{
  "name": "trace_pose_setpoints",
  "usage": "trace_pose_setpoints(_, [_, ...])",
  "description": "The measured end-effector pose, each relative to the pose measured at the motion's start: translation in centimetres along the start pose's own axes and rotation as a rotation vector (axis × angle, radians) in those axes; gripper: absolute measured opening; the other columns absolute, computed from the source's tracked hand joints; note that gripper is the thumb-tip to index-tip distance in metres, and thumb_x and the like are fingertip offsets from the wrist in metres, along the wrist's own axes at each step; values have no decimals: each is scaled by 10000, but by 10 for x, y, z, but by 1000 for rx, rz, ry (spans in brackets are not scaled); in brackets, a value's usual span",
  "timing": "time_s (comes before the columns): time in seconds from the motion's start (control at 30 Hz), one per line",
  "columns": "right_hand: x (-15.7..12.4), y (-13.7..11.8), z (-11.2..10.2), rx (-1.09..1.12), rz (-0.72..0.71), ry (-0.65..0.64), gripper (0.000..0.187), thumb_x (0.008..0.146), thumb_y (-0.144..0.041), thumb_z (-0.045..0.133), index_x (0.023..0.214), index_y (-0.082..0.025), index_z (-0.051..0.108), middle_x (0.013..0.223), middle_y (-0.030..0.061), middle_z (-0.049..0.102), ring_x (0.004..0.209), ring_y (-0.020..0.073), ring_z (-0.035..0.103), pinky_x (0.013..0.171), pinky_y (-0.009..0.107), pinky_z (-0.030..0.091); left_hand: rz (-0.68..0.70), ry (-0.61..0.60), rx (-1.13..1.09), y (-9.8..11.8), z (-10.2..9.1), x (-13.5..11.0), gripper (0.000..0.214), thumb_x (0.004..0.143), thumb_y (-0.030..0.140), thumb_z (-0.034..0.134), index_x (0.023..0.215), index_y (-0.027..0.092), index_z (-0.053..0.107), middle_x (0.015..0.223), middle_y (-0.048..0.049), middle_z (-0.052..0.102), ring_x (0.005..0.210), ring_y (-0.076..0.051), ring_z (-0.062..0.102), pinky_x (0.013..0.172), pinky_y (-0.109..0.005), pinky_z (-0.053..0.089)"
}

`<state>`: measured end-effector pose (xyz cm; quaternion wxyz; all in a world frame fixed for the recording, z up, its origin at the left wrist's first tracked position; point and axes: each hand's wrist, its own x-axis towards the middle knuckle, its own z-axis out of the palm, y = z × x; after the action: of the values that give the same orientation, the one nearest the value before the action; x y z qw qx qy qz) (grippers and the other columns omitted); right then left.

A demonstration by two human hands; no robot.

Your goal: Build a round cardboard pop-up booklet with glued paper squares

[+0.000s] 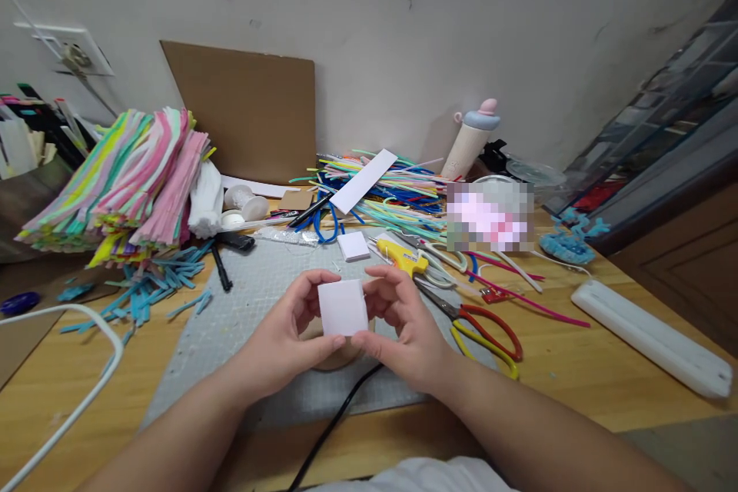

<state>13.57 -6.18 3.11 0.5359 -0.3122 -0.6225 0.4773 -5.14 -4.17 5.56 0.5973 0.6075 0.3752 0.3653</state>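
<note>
In the head view, we see the left hand [285, 342] and the right hand [407, 323] meeting over the grey cutting mat [247, 307], each pinching one side of a white square [343, 307] between thumb and fingertips, so both hands are closed on it. The square is held just above a round tan disc [337, 359] that lies on the mat, and we cannot tell whether the two touch. We judge that the cutting is done: the square has clean edges, and a second white square [353, 245] lies ready farther back on the mat. The square's face is bare, with nothing fixed to it. The yellow glue gun [403, 256] and the red-handled scissors [484, 330] lie unheld beside the right hand, so any joining looks not yet done.
</note>
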Motion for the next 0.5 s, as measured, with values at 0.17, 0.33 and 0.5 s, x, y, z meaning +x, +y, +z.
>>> trace_pose_setpoints(0.17, [-1,-1,1,-99,-65,-20,473,856,-185,619,1253,-290,384,947,11,607,850,140,604,729,279,496,-56,28,-34,-3,-1,1,315,750,317,733,1005,228,569,908,-14,621,796,-164,589,688,-247,450])
trace_pose_setpoints(0.33, [-1,-6,0,-186,-104,28,380,837,-196,638,1177,-253,477,914,14,633,802,138,600,714,282,498,-9,48,49,-3,-1,3,187,730,303,743,819,191,622,782,-3,616,761,-162,556,703,-260,417])
trace_pose_setpoints(0.5, [3,-11,-3,-303,-157,25,70,854,-225,620,921,-214,639,845,28,671,743,150,600,683,295,500,92,33,104,-4,-3,4,105,746,246,727,789,201,644,786,-6,614,788,-166,550,724,-265,415])
